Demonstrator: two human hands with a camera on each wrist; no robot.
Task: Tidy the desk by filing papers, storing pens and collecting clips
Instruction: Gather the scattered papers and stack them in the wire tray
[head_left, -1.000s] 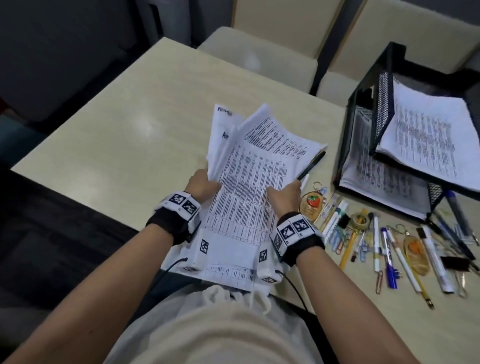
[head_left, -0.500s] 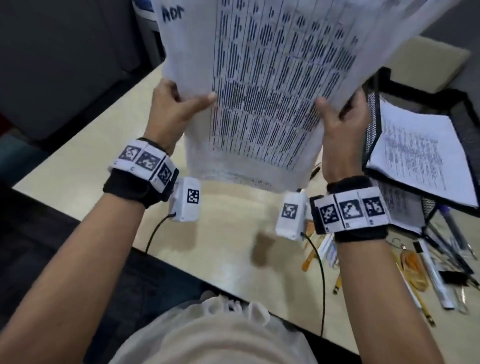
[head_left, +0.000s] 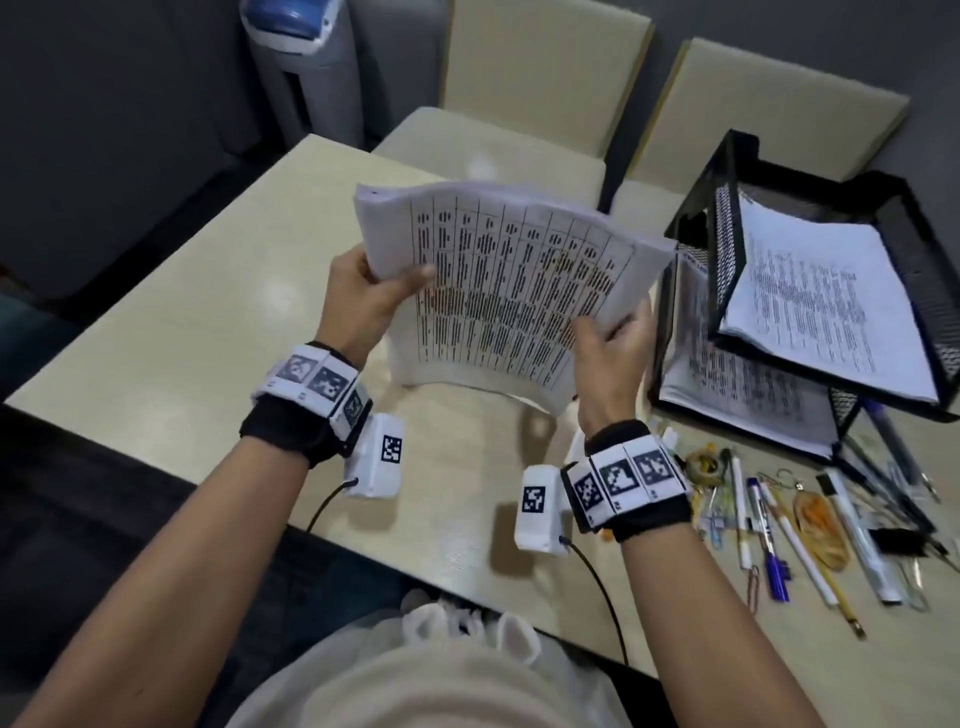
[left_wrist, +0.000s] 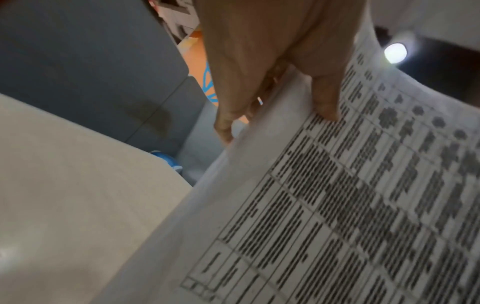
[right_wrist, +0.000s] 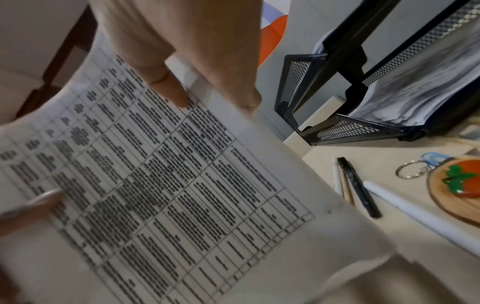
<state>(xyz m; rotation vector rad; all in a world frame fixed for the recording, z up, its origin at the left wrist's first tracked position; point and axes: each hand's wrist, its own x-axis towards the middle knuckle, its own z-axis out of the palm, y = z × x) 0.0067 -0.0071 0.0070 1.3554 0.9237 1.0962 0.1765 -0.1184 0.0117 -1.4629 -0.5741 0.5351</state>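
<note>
Lowered since half a second ago, out of the head camera's face and down over the tabletop (head_left: 171, 322), now tipped flatter and bowed: one sheaf of papers (head_left: 509, 291). Gripped on its left edge by the left hand (head_left: 358, 296), thumb pressed across the printed top and the other fingers (left_wrist: 226, 127) curled beneath, pinching the pages. Held clear of the tabletop, not resting on it. Long axis judged to run away from the body, far edge raised, though the bend makes that uncertain. Pinched on the right edge by the right hand (head_left: 615, 353), thumb on top near the corner, remaining fingers (right_wrist: 233, 90) wrapped under. Just right of that edge, close to touching its front post: one black mesh file tray (head_left: 727, 171), two tiers, one stack of pages already in each. Tray therefore to the right of both hands, right hand the nearer, so probably a sideways slide of the sheaf into a tier. Further right and nearer the body, loose on the tabletop: scattered pens (head_left: 766, 525), at least seven but too overlapped for a sure count; paper clips (head_left: 714, 517), small and blurred, not countable; a wooden key tag (right_wrist: 457, 185).
</note>
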